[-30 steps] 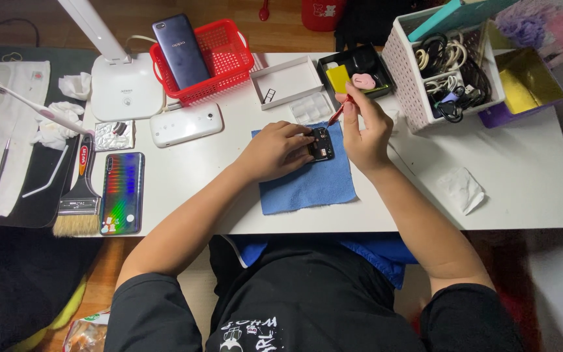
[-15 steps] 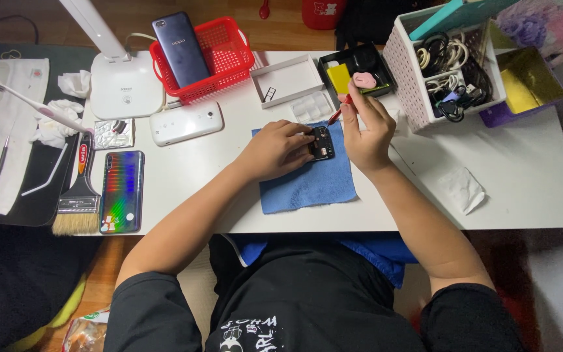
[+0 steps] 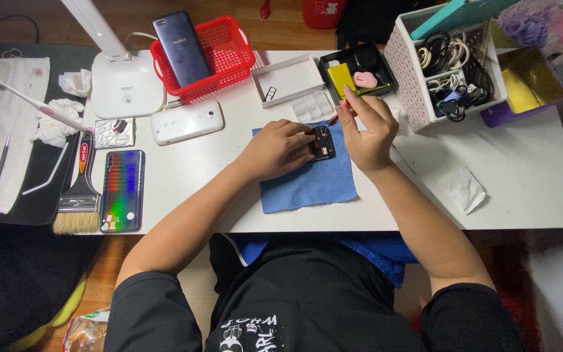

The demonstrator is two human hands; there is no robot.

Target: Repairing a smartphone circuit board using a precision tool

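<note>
Keep the blue cloth (image 3: pixel 307 186) flat on the white table (image 3: pixel 529 189) so the small black opened device (image 3: pixel 322 142) at its twelve o'clock edge cannot slide. The left hand (image 3: pixel 275 150), at the device's nine o'clock, curls its fingers closed against it. The right hand (image 3: pixel 366 130), at three o'clock, pinches a thin red-handled tool (image 3: pixel 337 117), probably a screwdriver.
</note>
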